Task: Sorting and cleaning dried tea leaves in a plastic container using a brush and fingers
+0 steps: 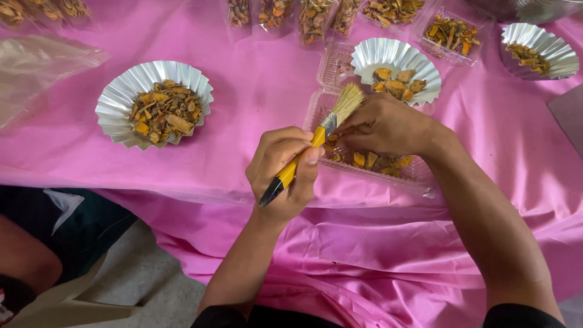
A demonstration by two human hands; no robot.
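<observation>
My left hand grips a paintbrush with a yellow and black handle and pale bristles that point up and right. My right hand reaches into a clear plastic tray of dried orange-yellow pieces, its fingers closed among them just under the bristles; what it pinches is hidden. Behind that tray stands a silver fluted foil cup with a few of the same pieces.
A larger foil cup full of dried pieces sits at the left on the pink tablecloth. Another foil cup, clear trays and small filled bags line the far edge. An empty plastic bag lies far left.
</observation>
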